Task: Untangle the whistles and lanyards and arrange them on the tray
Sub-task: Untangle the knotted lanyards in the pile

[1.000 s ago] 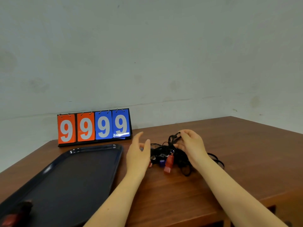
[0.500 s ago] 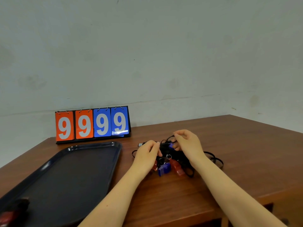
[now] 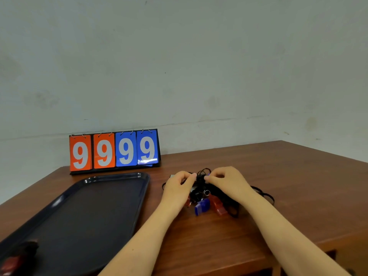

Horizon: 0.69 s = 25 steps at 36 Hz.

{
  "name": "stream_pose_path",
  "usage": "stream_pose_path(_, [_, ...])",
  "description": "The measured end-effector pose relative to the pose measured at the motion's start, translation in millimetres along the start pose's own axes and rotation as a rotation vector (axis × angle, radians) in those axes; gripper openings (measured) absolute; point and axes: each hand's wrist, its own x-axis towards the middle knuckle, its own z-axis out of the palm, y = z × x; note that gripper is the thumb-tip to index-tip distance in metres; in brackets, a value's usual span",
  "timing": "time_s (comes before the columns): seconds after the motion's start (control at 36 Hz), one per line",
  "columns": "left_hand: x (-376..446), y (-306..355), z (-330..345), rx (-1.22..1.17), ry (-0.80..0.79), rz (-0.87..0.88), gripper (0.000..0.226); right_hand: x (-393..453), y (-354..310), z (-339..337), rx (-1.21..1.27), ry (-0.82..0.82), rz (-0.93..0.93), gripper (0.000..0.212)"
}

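A tangle of black lanyards [image 3: 232, 203] lies on the wooden table right of the dark tray [image 3: 83, 212]. A blue whistle [image 3: 201, 207] and a red whistle [image 3: 218, 206] stick out at its near side, with a black whistle [image 3: 196, 195] above them. My left hand [image 3: 178, 187] pinches the cords at the top of the tangle from the left. My right hand [image 3: 229, 181] pinches them from the right. The fingertips of both almost meet. Another red whistle with a black lanyard [image 3: 15, 257] lies in the tray's near left corner.
A flip scoreboard [image 3: 114, 151] showing 9999 stands at the table's back edge behind the tray. The table's right edge [image 3: 326, 152] runs away diagonally, and a grey wall rises behind.
My left hand moved right from beside the tangle onto it and took hold of the cords. The blue and red whistles shifted toward the near side.
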Motion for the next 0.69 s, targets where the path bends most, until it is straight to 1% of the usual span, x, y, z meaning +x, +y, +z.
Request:
stream_pose_path(0.06, [-1.3, 2.0, -0.9, -0.049, -0.015, -0.001, 0.014, -0.8, -2.3, -2.6, 0.132, 0.059, -0.004, 0.02])
stream_pose_path(0.11, [-2.3, 3.4, -1.4, -0.051, -0.018, -0.001, 0.013, -0.5, -4.9, -6.3, 0.336, 0.124, 0.06, 0.023])
stream_pose_path(0.19, [-1.9, 3.4, -2.7, -0.05, 0.02, 0.0, 0.015, 0.4, -6.9, -11.7, 0.631, 0.18, 0.149, 0.023])
stream_pose_path(0.28, [-2.5, 4.2, -5.1, -0.059, 0.043, -0.008, 0.021, -0.9, -7.9, -14.3, 0.792, 0.213, 0.125, 0.021])
stream_pose_path(0.33, [-3.4, 5.9, -6.0, -0.074, 0.044, -0.005, 0.023, -2.2, -8.1, -14.3, 0.737, 0.268, 0.063, 0.02])
stream_pose_path(0.39, [-4.4, 6.9, -5.9, -0.096, 0.05, 0.0, 0.021, -3.4, -8.7, -13.8, 0.553, 0.329, -0.008, 0.018])
stream_pose_path(0.42, [-4.5, 7.7, -6.2, -0.117, 0.059, -0.004, 0.021, -3.4, -9.0, -13.2, 0.5, 0.343, -0.035, 0.018])
stream_pose_path(0.44, [-4.5, 8.0, -6.2, -0.146, 0.073, -0.01, 0.021, -3.1, -8.7, -12.4, 0.501, 0.338, -0.048, 0.02])
stream_pose_path(0.5, [-4.2, 8.0, -6.7, -0.197, 0.099, -0.015, 0.022, -2.9, -9.9, -11.2, 0.585, 0.294, -0.052, 0.022])
stream_pose_path(0.61, [-4.1, 7.8, -5.8, -0.213, 0.116, 0.026, 0.026, -4.5, -15.4, -11.4, 0.734, 0.229, -0.086, 0.018])
stream_pose_path(0.64, [-4.6, 8.4, -5.1, -0.208, 0.117, 0.036, 0.027, -5.4, -16.3, -11.3, 0.731, 0.222, -0.105, 0.016])
stream_pose_path(0.69, [-4.2, 9.9, -4.5, -0.224, 0.121, 0.034, 0.029, -6.3, -16.4, -10.5, 0.631, 0.214, -0.14, 0.016])
